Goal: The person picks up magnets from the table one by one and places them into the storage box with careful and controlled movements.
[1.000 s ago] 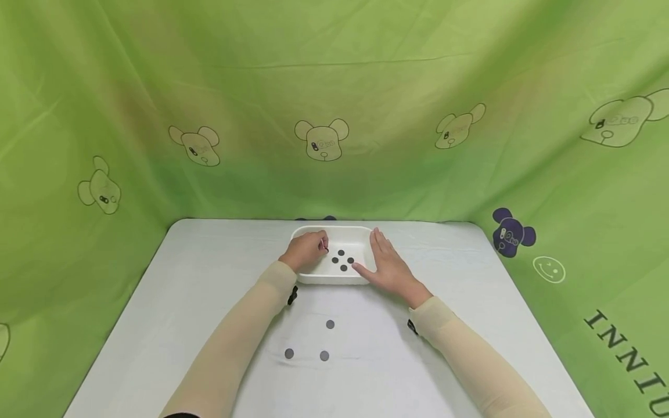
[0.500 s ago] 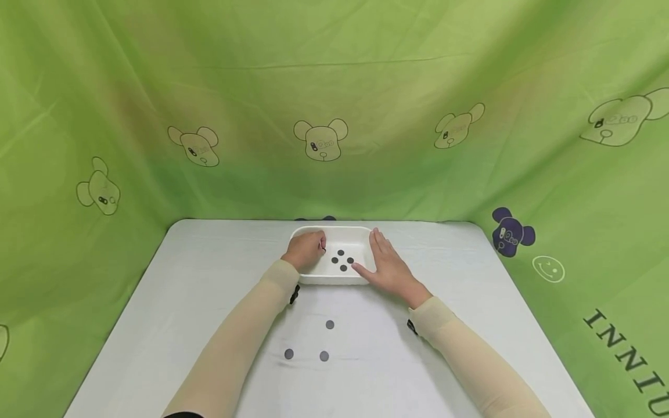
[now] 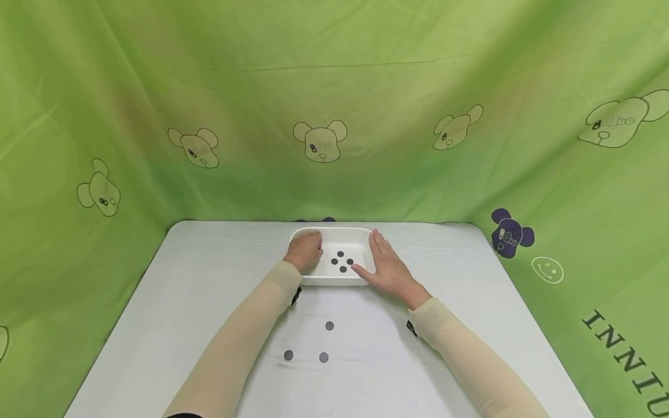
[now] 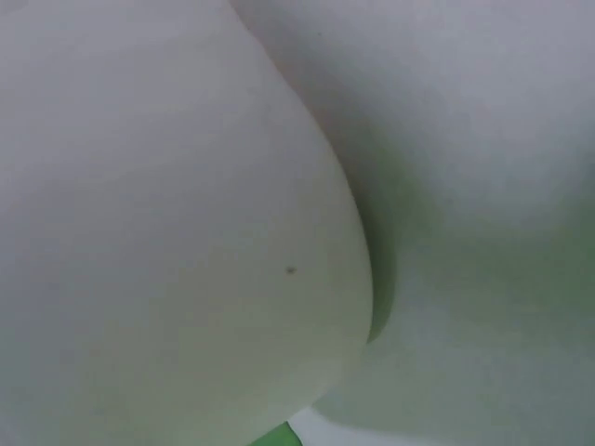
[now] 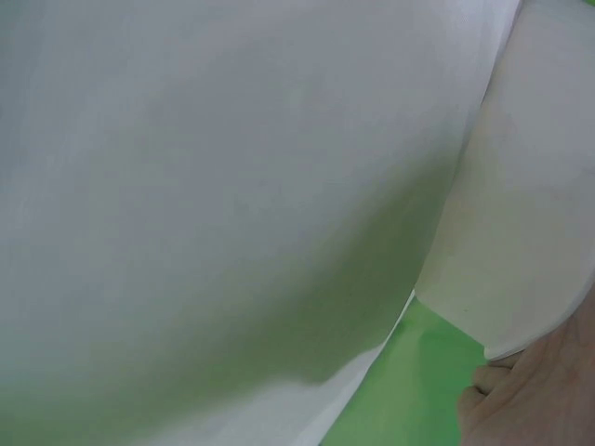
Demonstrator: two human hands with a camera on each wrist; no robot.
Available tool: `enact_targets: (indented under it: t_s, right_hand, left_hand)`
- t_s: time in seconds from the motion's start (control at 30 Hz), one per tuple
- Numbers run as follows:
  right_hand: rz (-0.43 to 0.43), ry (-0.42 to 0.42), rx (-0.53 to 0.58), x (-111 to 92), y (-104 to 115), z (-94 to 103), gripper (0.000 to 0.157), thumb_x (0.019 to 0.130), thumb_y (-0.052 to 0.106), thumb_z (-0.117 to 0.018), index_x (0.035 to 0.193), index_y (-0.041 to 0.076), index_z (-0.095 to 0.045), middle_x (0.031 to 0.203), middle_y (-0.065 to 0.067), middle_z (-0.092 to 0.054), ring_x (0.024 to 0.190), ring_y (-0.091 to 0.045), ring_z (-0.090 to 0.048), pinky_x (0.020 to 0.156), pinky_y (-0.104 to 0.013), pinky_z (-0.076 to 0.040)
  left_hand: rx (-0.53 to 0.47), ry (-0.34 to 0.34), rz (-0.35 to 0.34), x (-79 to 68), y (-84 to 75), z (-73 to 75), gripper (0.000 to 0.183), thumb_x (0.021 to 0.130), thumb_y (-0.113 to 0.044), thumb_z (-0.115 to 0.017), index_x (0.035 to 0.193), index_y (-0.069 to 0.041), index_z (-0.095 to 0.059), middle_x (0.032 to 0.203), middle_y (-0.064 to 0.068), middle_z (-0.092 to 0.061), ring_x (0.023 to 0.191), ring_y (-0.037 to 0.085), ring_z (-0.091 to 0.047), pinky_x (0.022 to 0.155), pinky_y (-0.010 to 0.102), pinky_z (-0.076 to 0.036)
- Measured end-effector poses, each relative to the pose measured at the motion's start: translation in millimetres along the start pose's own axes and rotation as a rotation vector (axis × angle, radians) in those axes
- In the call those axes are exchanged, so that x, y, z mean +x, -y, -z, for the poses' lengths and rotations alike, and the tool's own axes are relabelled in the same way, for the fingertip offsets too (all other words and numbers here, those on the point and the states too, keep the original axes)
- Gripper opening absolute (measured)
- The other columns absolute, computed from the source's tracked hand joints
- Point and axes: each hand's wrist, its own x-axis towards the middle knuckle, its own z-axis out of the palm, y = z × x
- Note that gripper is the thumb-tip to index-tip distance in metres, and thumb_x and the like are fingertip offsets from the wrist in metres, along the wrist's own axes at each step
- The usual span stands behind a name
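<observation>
A white rectangular tray (image 3: 337, 281) stands near the table's far edge in the head view. Inside its left end my left hand (image 3: 303, 251) has curled fingers and pinches a dark round disc, mostly hidden by the fingers. Several flat dark grey discs, such as this one (image 3: 342, 269), lie grouped on the tray floor, to the right of that hand. My right hand (image 3: 389, 268) rests along the tray's right end, fingers straight and thumb reaching over the near right corner. In the right wrist view, that hand (image 5: 535, 395) shows only at the lower right.
Three more grey discs, the far one (image 3: 329, 325), the left one (image 3: 288, 355) and the right one (image 3: 324, 357), lie on the white-covered table (image 3: 449, 255) before the tray. Green printed curtain (image 3: 324, 191) surrounds the table. A blurred pale surface fills most of the left wrist view.
My left hand has shifted slightly left inside the tray, its fingers curling further so the disc's dark edge shows less. The right hand and the loose discs have stayed put.
</observation>
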Motion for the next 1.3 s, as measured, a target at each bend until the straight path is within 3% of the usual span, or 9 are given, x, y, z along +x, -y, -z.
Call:
enact_targets:
  t_s: [0.47, 0.73, 1.07, 1.3]
  right_hand:
    - [0.001, 0.013, 0.006, -1.1, 3.7, -0.4, 0.110, 0.103, 0.065, -0.058, 0.167, -0.008, -0.008, 0.178, -0.024, -0.003, 0.165, -0.041, -0.009, 0.133, -0.050, -0.013]
    - [-0.002, 0.012, 0.010, -1.6, 3.1, -1.7, 0.109, 0.103, 0.065, -0.058, 0.167, -0.009, -0.008, 0.178, -0.024, -0.004, 0.165, -0.041, -0.009, 0.133, -0.050, -0.013]
    - [-0.007, 0.020, 0.010, -0.6, 3.5, 1.0, 0.110, 0.104, 0.066, -0.056, 0.167, -0.008, -0.006, 0.178, -0.025, -0.003, 0.165, -0.038, -0.005, 0.133, -0.050, -0.011]
    - [-0.007, 0.025, 0.001, 0.7, 1.0, 1.5, 0.110, 0.104, 0.067, -0.054, 0.167, -0.008, -0.005, 0.178, -0.023, 0.000, 0.165, -0.040, -0.005, 0.133, -0.051, -0.010]
  left_hand:
    - [0.019, -0.001, 0.025, -1.0, 0.1, -3.1, 0.012, 0.105, -0.018, -0.070, 0.103, -0.007, -0.072, 0.100, 0.007, -0.072, 0.100, 0.026, -0.069, 0.095, 0.042, -0.057]
    - [-0.093, 0.002, 0.016, -4.4, 1.0, -2.4, 0.012, 0.106, -0.014, -0.066, 0.113, -0.005, -0.070, 0.113, 0.010, -0.071, 0.108, 0.026, -0.067, 0.098, 0.040, -0.056]
    - [-0.170, -0.007, -0.054, -15.7, -5.6, 14.7, 0.014, 0.107, -0.018, -0.069, 0.117, -0.009, -0.071, 0.101, 0.004, -0.068, 0.092, 0.017, -0.063, 0.084, 0.034, -0.056]
    - [-0.200, -0.039, -0.089, -32.5, -13.5, 25.2, 0.016, 0.106, -0.020, -0.069, 0.120, -0.012, -0.072, 0.102, 0.000, -0.069, 0.089, 0.014, -0.064, 0.080, 0.032, -0.056]
